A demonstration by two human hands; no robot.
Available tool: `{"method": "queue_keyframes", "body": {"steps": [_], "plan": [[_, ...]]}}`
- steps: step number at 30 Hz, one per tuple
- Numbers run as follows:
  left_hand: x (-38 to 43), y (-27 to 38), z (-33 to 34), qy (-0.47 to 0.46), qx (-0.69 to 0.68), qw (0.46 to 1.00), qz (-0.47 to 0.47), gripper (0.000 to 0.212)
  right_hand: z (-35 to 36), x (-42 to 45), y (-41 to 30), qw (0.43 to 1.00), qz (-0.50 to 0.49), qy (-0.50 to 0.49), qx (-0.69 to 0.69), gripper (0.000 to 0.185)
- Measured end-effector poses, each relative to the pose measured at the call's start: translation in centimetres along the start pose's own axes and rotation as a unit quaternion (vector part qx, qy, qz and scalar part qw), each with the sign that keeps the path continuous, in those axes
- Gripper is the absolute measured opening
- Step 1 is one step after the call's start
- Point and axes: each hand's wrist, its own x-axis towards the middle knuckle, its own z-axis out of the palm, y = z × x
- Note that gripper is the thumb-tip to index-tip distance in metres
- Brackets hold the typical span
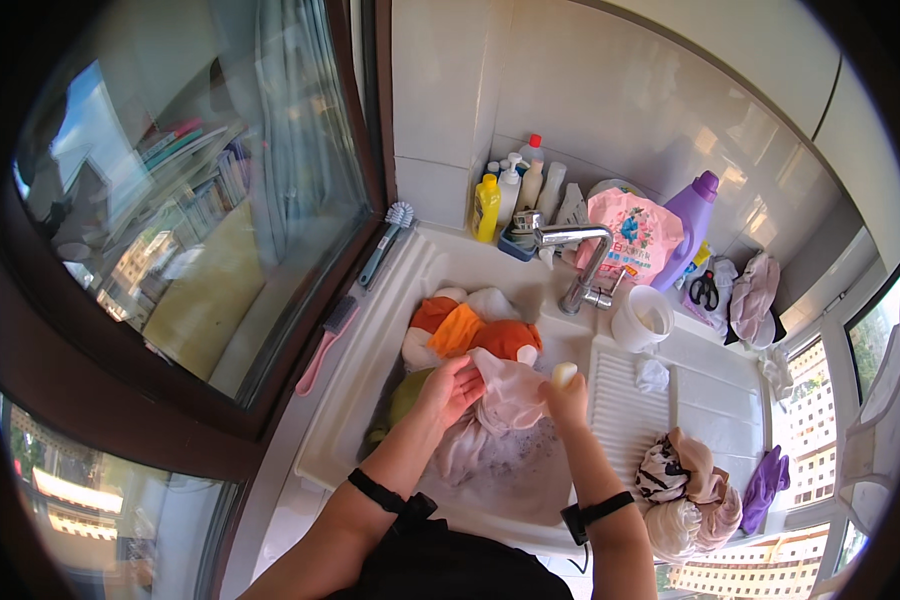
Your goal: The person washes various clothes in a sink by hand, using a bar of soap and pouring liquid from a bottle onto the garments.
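A wet pale pink cloth (508, 394) is spread between my two hands over the sink basin (521, 499). My left hand (452, 391) holds its upper left edge, palm turned up, fingertips against the fabric. My right hand (566, 401) grips a pale yellow bar of soap (565, 373) and touches the cloth's right side. The cloth's lower end trails into sudsy water. Behind the hands, an orange and white bundle of fabric (480, 330) lies in the basin. Olive green fabric (409, 401) is partly hidden by my left forearm.
A chrome faucet (589, 274) rises behind the basin, near a white tub (643, 319). Bottles (487, 206) and a pink pouch (630, 232) line the back. Bunched clothes (686, 495) lie on the right drainboard. Two brushes, one pink (328, 345), one blue (386, 244), rest along the left ledge.
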Motion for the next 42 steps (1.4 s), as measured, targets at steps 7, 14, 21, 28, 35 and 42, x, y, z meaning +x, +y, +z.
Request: {"method": "queue_keyframes", "body": {"steps": [7, 14, 21, 28, 35, 42], "plan": [[0.4, 0.2, 0.0, -0.026, -0.002, 0.998, -0.064, 0.034, 3.3, -4.4, -3.2, 0.984, -0.104, -0.129, 0.061, 0.024], [1.9, -1.1, -1.5, -0.002, -0.003, 0.993, -0.114, 0.026, 3.8, -3.5, -2.2, 0.972, -0.025, -0.119, 0.203, 0.021], [2.1, -1.6, -2.2, 0.005, -0.007, 0.986, -0.166, 0.027, 2.7, -3.1, -1.7, 0.97, 0.017, -0.099, 0.221, 0.027], [2.2, -2.2, -2.6, -0.009, 0.003, 0.995, -0.099, 0.027, 2.5, -2.9, -1.8, 0.977, -0.002, -0.079, 0.198, 0.026], [1.6, -1.0, -2.6, -0.004, 0.14, 0.99, 0.016, 0.013, 3.7, -1.9, -2.1, 0.98, 0.014, -0.132, 0.151, 0.022], [2.3, -1.4, -2.9, 0.032, 0.057, 0.998, 0.018, 0.008, 5.4, -3.1, -2.0, 0.979, 0.051, -0.147, 0.135, 0.023]]}}
